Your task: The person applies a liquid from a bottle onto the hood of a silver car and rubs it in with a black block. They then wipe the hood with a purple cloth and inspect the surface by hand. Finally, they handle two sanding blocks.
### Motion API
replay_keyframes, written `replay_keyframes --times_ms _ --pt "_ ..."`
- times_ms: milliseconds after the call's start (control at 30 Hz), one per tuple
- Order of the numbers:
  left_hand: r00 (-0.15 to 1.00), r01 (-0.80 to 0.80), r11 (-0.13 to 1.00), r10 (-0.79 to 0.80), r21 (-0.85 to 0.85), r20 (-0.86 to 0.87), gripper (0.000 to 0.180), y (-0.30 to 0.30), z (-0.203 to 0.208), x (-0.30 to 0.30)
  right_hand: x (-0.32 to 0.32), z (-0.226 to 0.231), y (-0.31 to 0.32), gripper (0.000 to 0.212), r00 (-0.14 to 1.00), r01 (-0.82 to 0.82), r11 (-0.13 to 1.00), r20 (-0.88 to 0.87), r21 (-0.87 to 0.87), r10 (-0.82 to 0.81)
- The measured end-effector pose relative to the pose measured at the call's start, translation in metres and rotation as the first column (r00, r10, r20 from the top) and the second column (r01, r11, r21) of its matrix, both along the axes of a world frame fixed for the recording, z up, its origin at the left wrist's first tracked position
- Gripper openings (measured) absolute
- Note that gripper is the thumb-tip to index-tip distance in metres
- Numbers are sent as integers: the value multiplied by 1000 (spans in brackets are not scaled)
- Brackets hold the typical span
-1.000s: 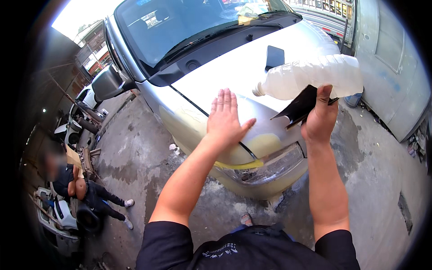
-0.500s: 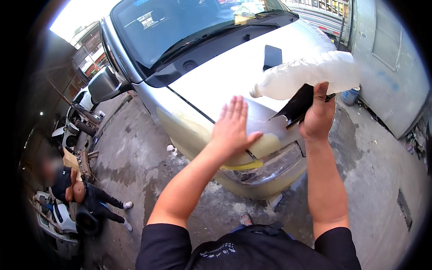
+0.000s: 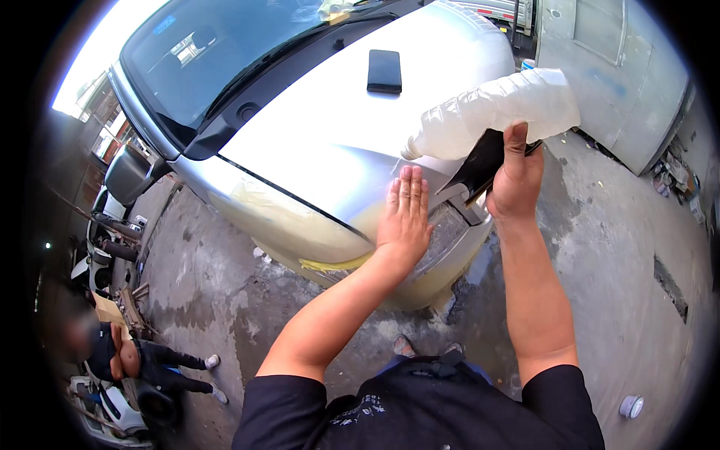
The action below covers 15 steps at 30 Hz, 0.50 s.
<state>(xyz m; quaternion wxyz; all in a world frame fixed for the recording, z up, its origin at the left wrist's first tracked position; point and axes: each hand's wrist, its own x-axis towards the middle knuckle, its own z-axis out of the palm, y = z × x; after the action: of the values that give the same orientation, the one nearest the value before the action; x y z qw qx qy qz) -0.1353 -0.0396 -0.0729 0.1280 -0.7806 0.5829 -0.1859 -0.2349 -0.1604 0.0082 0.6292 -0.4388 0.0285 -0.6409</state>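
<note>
My left hand (image 3: 406, 217) lies flat with fingers stretched and held close together, over the front edge of a silver van's bonnet (image 3: 315, 142). Whether its palm touches the panel cannot be told. In my right hand (image 3: 516, 180) is a translucent, dented plastic bottle (image 3: 499, 112), tilted with its neck pointing left and down. That same hand also grips a bent dark sheet (image 3: 482, 163) with a brownish edge, below the bottle. Pale yellow filler patches (image 3: 274, 210) cover the fender beside the bonnet seam.
A flat black rectangular object (image 3: 384, 72) rests on the bonnet. The wing mirror (image 3: 129, 174) juts out at left. Another person (image 3: 124, 349) stands at far left near car parts. A small tub (image 3: 631, 406) sits on the concrete floor at lower right; a grey metal door (image 3: 611, 82) stands behind.
The view has shifted, so the van sits further left in it. My left hand has moved across the bonnet towards the headlight area, its thumb drawn in. My right hand keeps its hold.
</note>
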Motion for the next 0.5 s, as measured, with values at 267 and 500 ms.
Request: replay_keyframes --times_ms 267,500 --pt "838 284 891 -410 -353 -360 40 29 18 6 -28 -7 5 52 987 -16 997 -160 -80 3" --pt "431 -155 810 -460 -566 -776 73 32 103 15 -9 12 43 55 928 -162 945 -370 -283 48"
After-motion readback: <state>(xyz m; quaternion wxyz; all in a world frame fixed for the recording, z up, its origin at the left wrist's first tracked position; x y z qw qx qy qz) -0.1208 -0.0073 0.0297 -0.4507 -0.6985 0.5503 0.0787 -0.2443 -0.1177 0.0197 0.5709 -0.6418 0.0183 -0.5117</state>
